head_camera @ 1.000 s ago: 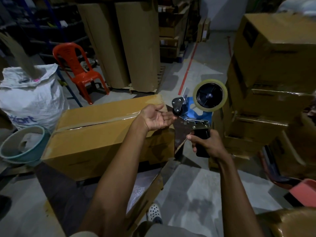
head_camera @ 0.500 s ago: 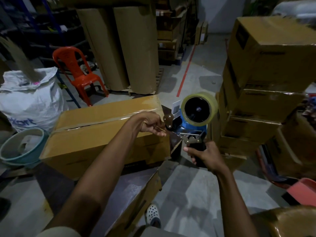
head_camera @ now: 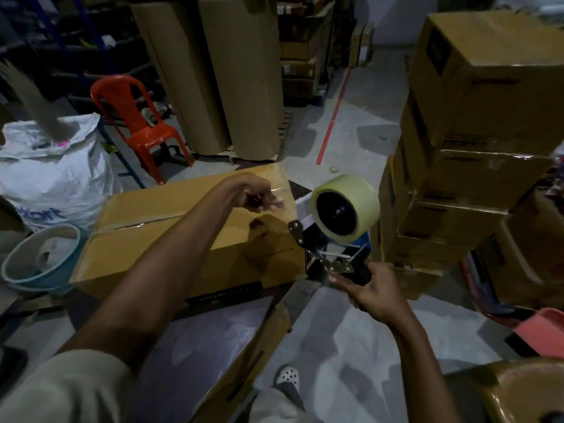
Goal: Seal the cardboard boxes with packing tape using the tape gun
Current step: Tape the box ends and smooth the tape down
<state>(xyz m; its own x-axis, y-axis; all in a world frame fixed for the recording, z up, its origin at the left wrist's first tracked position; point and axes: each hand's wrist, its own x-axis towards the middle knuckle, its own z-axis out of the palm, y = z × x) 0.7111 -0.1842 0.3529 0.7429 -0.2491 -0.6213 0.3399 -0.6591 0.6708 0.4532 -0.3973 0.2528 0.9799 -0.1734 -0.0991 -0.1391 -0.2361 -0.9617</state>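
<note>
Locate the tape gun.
Head view, centre-right: the tape gun is in the right hand, at the right end of the cardboard box, left of the stacked boxes.

A warehouse or packing storeroom: sealed cardboard boxes [head_camera: 476, 166] stacked high on the right, tall brown cardboard rolls [head_camera: 232, 71] standing on a wooden pallet [head_camera: 283, 131], blue metal racking [head_camera: 91, 41] in the dim background, a bare concrete floor [head_camera: 357, 148] marked with a red line [head_camera: 334, 114], a white woven sack [head_camera: 52, 169] beside a red plastic chair [head_camera: 134, 117]
</note>
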